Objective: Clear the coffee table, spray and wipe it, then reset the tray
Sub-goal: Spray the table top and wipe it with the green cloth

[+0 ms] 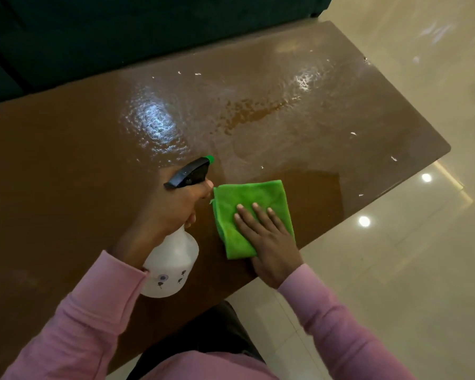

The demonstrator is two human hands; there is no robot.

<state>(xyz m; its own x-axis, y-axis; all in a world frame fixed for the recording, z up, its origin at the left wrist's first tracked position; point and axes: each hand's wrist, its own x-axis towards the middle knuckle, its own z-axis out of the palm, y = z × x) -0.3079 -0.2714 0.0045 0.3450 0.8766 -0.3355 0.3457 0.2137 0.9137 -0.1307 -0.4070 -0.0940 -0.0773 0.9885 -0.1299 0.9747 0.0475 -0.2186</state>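
Observation:
The brown glossy coffee table point(299, 86) fills most of the view, its middle covered with wet spray droplets. My left hand point(173, 207) grips a white spray bottle point(172, 267) with a black trigger head and green nozzle, held above the near part of the table, nozzle pointing away to the right. My right hand point(266, 237) lies flat, fingers spread, on a folded green microfibre cloth point(247, 196) that rests on the table near its front edge. No tray is in view.
A dark teal sofa point(93, 31) stands right behind the table's far edge. Shiny cream floor tiles point(409, 256) lie to the right and front. Small white chips mark the tabletop near its right corner point(393, 158).

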